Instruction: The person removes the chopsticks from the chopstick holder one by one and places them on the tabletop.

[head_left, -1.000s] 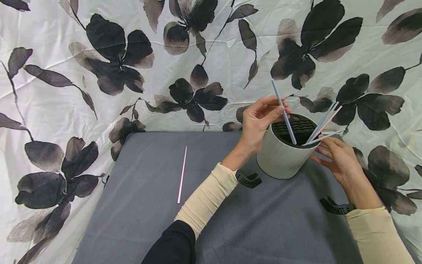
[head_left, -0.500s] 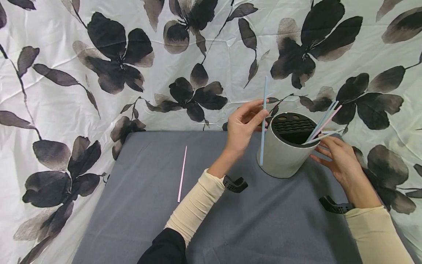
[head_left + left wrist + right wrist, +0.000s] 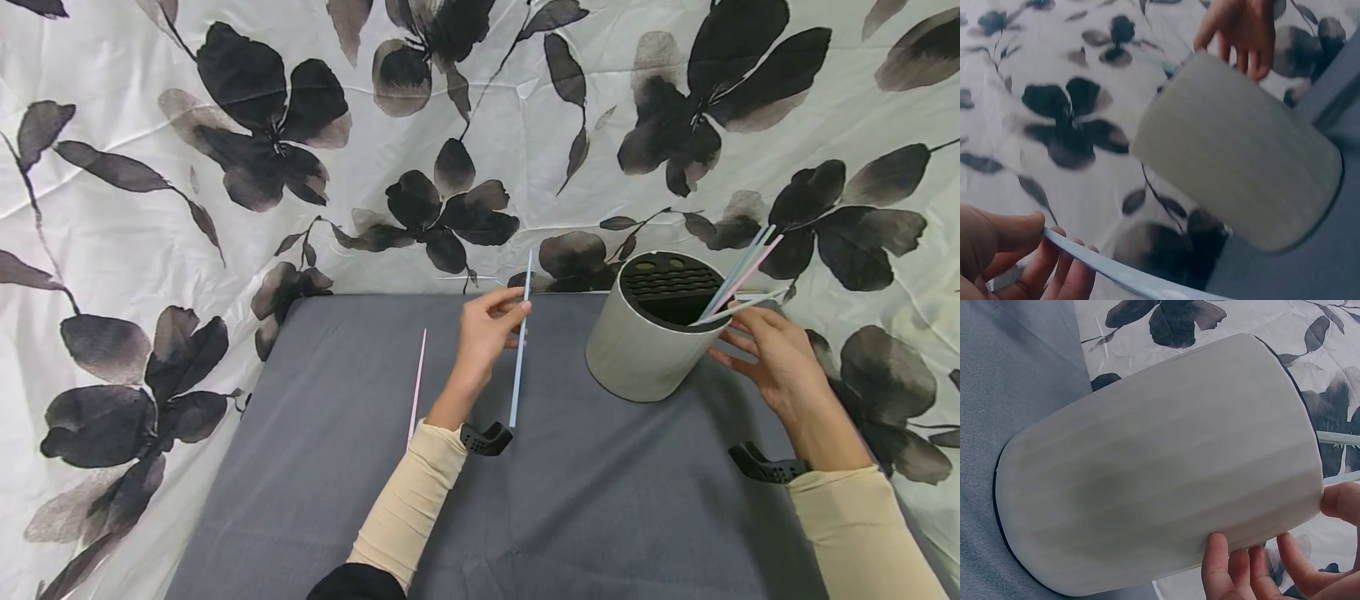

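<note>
My left hand (image 3: pixel 483 333) pinches a light blue straw (image 3: pixel 520 358) between thumb and fingers, holding it near upright over the grey cloth, left of the holder. In the left wrist view the straw (image 3: pixel 1122 272) runs from the fingertips toward the lower right. The off-white round holder (image 3: pixel 637 358), with a black slotted insert, stands at the right. Several straws (image 3: pixel 742 271), blue, pink and pale green, lean out of its open compartment. My right hand (image 3: pixel 780 367) rests its fingers (image 3: pixel 1215 556) against the holder's right side, one digit at the rim.
A pink straw (image 3: pixel 417 383) lies on the grey cloth (image 3: pixel 337 500) to the left, its near end close by the left sleeve (image 3: pixel 408 508). Behind the table hangs a white floral curtain (image 3: pixel 300 242).
My left hand has drawn the blue straw up out of the holder and carried it leftward, then lower over the cloth. The right hand stays on the holder.
</note>
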A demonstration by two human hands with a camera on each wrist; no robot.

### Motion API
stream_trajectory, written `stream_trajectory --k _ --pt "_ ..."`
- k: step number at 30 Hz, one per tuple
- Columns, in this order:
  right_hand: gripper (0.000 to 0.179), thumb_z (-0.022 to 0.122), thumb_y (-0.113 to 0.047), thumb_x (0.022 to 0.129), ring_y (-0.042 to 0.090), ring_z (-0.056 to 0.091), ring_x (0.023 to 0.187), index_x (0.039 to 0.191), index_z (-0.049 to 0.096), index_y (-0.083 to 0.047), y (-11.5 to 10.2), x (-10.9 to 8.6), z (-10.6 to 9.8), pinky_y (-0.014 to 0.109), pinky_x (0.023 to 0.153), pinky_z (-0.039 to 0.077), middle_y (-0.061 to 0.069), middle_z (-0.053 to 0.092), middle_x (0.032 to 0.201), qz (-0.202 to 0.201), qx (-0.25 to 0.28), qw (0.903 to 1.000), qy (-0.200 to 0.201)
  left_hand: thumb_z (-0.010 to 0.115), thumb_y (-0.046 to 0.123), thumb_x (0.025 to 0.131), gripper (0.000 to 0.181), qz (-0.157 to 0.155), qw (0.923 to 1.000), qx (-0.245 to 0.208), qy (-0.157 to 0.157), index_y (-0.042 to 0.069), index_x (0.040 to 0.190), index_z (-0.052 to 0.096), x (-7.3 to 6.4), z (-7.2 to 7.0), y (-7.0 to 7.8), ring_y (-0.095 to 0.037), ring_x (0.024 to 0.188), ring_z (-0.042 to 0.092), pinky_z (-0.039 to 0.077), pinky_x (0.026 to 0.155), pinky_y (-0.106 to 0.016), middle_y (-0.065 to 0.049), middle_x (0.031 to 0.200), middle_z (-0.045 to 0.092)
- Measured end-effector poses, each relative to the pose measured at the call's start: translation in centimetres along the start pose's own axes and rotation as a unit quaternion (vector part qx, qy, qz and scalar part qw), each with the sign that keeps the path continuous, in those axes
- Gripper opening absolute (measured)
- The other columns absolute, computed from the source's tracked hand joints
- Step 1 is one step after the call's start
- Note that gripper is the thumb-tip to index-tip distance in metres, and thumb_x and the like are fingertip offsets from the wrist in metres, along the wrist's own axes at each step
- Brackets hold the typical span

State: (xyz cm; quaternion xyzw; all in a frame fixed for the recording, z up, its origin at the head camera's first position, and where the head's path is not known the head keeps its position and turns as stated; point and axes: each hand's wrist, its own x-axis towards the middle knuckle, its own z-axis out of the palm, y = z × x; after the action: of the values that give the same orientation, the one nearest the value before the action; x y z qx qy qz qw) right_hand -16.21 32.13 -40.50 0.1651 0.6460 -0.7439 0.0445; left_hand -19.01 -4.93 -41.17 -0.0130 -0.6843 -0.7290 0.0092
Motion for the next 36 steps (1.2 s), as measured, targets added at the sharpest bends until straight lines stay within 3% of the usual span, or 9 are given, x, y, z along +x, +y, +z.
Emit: stream_trajectory --k 4,8,19,27,32,36 --pt "0.036 0.068 -0.04 0.101 0.005 0.064 0.094 0.125 0.055 -0.018 -0.1 0.0 0.0 0.026 0.068 0.063 -0.008 0.048 0.118 0.005 -0.009 0.9999 0.004 0.077 0.012 0.096 0.026 -0.027 0.9987 0.032 0.028 0.005 0.121 0.076 -0.2 -1.5 -1.7 -0.017 0.062 0.068 0.061 0.054 -0.027 -0.014 0.096 0.076" --pt "0.039 0.068 -0.042 0.101 0.005 0.062 0.096 0.128 0.054 -0.018 -0.2 0.1 0.0 0.026 0.068 0.063 -0.008 0.048 0.118 0.009 -0.014 0.9998 0.008 0.076 0.011 0.096 0.025 -0.049 0.9961 0.055 0.048 -0.001 0.117 0.073 -0.4 -2.9 -3.4 -0.01 0.057 0.063 0.057 0.05 -0.024 -0.02 0.1 0.077" --pt "0.036 0.068 -0.043 0.101 0.008 0.06 0.099 0.126 0.056 -0.02 -0.8 0.1 0.0 0.026 0.069 0.063 -0.008 0.048 0.119 0.018 -0.017 0.9997 0.004 0.074 0.005 0.096 0.023 -0.088 0.9881 0.082 0.097 -0.003 0.117 0.072 -1.2 -6.9 -7.5 -0.01 0.058 0.059 0.057 0.049 -0.024 -0.027 0.103 0.075" --pt "0.032 0.068 -0.043 0.1 0.007 0.061 0.098 0.122 0.06 -0.022 -1.1 0.3 -0.1 0.026 0.07 0.063 -0.008 0.048 0.119 0.015 -0.021 0.9996 0.006 0.07 -0.002 0.095 0.027 -0.123 0.9809 0.092 0.119 -0.005 0.122 0.072 -1.5 -8.4 -8.4 -0.009 0.06 0.057 0.054 0.049 -0.02 -0.023 0.103 0.076" --pt "0.03 0.068 -0.041 0.101 0.006 0.062 0.098 0.122 0.059 -0.021 -0.9 0.3 -0.2 0.026 0.07 0.063 -0.008 0.049 0.119 0.019 -0.011 0.9998 -0.002 0.069 -0.003 0.094 0.027 -0.113 0.9715 0.164 0.129 -0.002 0.12 0.075 -1.6 -9.1 -8.9 -0.011 0.063 0.061 0.052 0.049 -0.019 -0.024 0.103 0.077" --pt "0.035 0.068 -0.041 0.101 0.005 0.063 0.097 0.126 0.057 -0.02 -0.7 0.2 -0.3 0.027 0.069 0.063 -0.008 0.049 0.119 0.024 -0.009 0.9997 -0.002 0.071 0.0 0.092 0.023 -0.093 0.9535 0.256 0.129 0.001 0.114 0.078 -1.5 -9.5 -9.3 -0.013 0.062 0.063 0.052 0.05 -0.021 -0.017 0.095 0.079"
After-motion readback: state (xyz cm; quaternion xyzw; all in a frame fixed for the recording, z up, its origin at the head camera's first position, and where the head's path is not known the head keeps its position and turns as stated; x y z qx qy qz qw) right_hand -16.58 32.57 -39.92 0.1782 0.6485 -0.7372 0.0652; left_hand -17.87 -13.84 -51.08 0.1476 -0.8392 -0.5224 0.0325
